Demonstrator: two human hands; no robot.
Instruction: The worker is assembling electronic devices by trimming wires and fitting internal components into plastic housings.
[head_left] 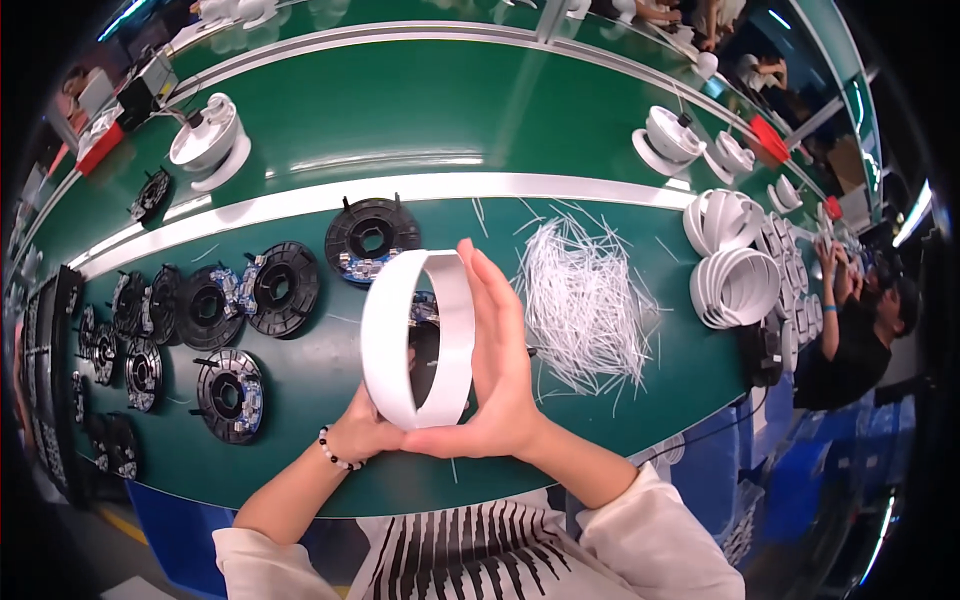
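A wide white plastic ring (388,340) is held upright in front of me, its opening turned to the right. My right hand (505,370) grips it, fingers stretched up along its right side and thumb under its lower rim. At the lower left, my left hand (368,425), with a beaded bracelet at the wrist, closes on the ring's bottom; most of its fingers are hidden behind the ring. Through the opening shows part of a black disc with a blue circuit board (425,308); whether it lies on the table or touches my left fingers is hidden.
Several black round bases (282,290) with circuit boards lie at left. Thin white strips (585,305) are heaped right of my hands, beyond them stacked white rings (735,288). White domed units (208,135) stand on the far green belt. A co-worker (860,340) sits at right.
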